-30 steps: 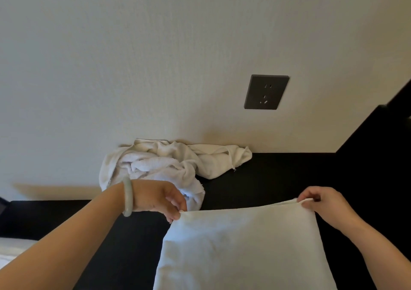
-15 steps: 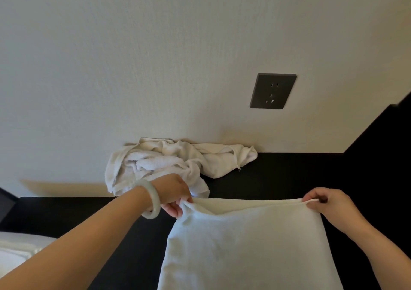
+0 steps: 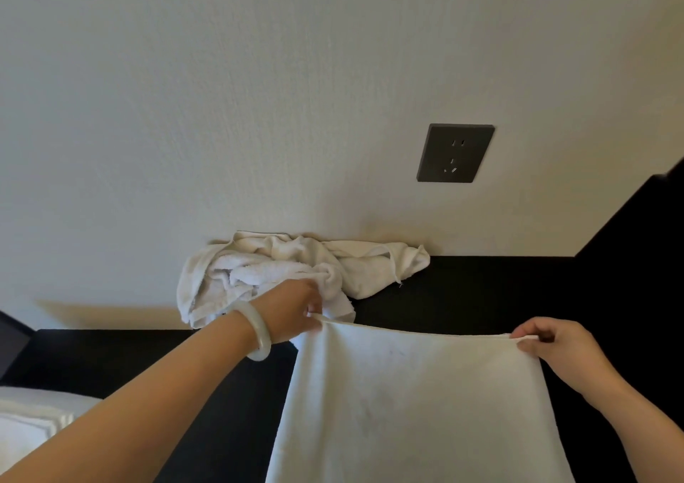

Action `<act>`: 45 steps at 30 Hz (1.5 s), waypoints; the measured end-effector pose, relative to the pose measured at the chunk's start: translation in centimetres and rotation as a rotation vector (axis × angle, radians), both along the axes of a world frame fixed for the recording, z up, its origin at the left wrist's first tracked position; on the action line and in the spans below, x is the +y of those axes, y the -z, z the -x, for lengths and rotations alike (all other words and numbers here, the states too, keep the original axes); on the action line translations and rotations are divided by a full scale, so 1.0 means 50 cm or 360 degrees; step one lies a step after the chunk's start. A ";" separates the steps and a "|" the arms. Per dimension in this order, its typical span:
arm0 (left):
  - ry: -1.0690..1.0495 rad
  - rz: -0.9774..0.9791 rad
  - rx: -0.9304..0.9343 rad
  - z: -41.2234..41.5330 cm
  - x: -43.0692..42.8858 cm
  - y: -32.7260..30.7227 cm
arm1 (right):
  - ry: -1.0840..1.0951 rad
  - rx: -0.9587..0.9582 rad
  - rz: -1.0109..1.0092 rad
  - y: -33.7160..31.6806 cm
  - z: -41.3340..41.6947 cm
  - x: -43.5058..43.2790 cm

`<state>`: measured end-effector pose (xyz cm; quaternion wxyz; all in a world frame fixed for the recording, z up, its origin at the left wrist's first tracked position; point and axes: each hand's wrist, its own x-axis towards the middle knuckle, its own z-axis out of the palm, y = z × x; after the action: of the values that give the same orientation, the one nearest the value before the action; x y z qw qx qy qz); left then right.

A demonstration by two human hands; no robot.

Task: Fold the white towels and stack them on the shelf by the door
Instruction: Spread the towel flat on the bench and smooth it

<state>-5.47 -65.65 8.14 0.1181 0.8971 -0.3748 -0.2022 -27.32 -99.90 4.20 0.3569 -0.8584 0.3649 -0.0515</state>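
1. The left hand (image 3: 296, 310) pinches the upper left corner of a white towel (image 3: 414, 408), with its fingers curled together round the hem
2. The right hand (image 3: 551, 345) pinches the upper right corner between thumb and curled fingers
3. The towel is stretched flat between both hands in front of a black counter (image 3: 481, 297); its top edge is almost level, and the cloth runs down out of the bottom of the picture
4. A crumpled heap of white towels (image 3: 281, 271) lies on the counter against the wall (image 3: 222, 112), just behind the left hand
5. A pale bracelet (image 3: 257, 330) sits on the left wrist
6. A dark wall socket (image 3: 456, 153) is set above the counter, to the right of the heap
7. Some white cloth (image 3: 29, 419) shows at the lower left edge
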 end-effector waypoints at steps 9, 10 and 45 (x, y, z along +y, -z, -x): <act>-0.0045 0.0916 0.1248 0.010 0.036 0.003 | 0.0076 -0.0025 -0.0145 0.021 0.010 -0.014; -0.0023 0.0975 0.1341 0.011 0.038 -0.001 | 0.0079 -0.0029 -0.0153 0.022 0.009 -0.014; -0.0300 0.0304 -0.0579 0.042 0.000 0.096 | 0.0446 -0.0019 0.0032 0.028 -0.019 0.005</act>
<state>-7.56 -65.67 3.34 0.1515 0.9345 -0.3218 0.0115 -26.37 -99.64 2.82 0.3399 -0.8021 0.4785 -0.1096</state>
